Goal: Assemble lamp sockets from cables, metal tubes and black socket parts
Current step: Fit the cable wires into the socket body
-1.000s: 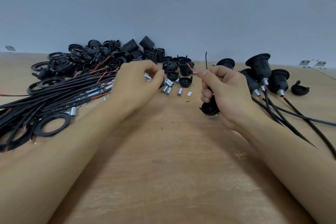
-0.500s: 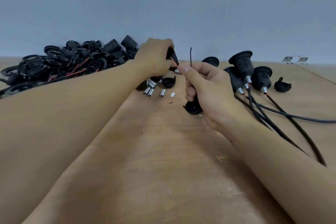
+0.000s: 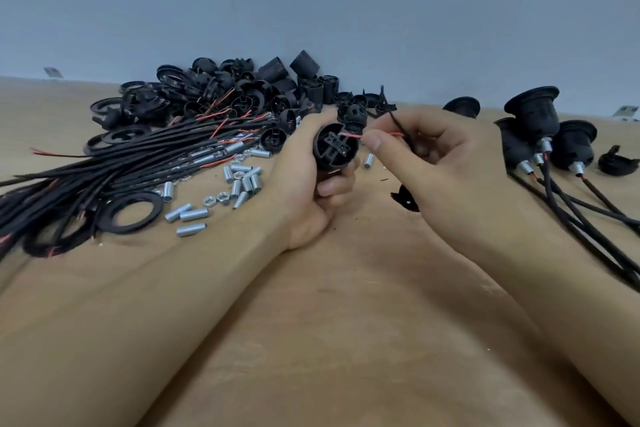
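My left hand point(image 3: 304, 180) grips a black socket insert point(image 3: 335, 146); my right hand point(image 3: 429, 163) pinches the red wire point(image 3: 349, 136) at its face, black wire point(image 3: 391, 114) sticking up.

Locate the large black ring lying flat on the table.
In the head view, the black ring lies left of the left forearm, beside the cable bundle, with loose metal tubes just to its right.

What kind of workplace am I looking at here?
Probably a small manual assembly bench: a bare wooden tabletop against a plain wall, with a heap of black socket parts, a cable bundle, loose metal tubes and finished sockets.
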A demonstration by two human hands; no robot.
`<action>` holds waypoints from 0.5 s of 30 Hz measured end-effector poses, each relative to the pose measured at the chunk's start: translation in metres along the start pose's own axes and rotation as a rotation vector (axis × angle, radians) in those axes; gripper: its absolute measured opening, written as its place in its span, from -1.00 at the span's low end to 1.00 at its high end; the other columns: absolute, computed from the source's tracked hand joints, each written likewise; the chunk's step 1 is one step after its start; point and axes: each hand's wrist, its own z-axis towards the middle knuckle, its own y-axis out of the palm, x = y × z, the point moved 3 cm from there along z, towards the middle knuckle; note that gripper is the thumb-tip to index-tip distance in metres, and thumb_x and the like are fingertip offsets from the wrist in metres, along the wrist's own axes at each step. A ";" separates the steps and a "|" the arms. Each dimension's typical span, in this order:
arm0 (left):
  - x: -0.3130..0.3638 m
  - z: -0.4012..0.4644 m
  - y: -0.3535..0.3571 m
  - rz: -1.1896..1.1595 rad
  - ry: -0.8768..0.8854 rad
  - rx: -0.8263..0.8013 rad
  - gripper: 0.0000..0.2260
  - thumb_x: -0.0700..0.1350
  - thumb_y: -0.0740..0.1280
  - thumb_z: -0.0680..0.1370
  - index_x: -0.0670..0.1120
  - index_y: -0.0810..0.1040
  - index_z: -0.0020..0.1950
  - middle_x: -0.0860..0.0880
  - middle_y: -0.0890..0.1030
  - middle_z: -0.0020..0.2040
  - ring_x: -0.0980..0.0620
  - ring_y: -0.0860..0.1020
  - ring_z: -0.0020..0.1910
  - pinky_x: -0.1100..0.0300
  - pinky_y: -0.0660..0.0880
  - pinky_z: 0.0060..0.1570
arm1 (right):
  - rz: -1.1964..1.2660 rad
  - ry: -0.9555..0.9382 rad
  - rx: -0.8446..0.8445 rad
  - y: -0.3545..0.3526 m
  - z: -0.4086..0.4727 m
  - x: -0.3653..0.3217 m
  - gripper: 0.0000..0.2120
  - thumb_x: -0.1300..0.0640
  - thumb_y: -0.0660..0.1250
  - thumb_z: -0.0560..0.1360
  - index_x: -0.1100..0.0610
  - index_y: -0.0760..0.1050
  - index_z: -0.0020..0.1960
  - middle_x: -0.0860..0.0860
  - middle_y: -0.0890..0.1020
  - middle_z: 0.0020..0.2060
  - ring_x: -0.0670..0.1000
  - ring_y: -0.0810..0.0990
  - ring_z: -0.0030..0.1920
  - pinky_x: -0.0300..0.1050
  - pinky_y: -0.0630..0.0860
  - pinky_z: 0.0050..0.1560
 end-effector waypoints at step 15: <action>0.000 0.004 0.001 0.052 0.083 0.052 -0.68 0.05 0.20 0.57 -0.04 0.31 -0.34 0.02 0.28 -0.53 0.08 0.10 -0.56 0.29 0.05 -0.58 | -0.407 -0.243 0.002 -0.005 -0.001 -0.011 -0.88 0.13 0.37 0.52 0.15 0.61 -0.15 0.16 0.47 -0.42 -0.03 0.37 -0.37 -0.10 0.32 -0.32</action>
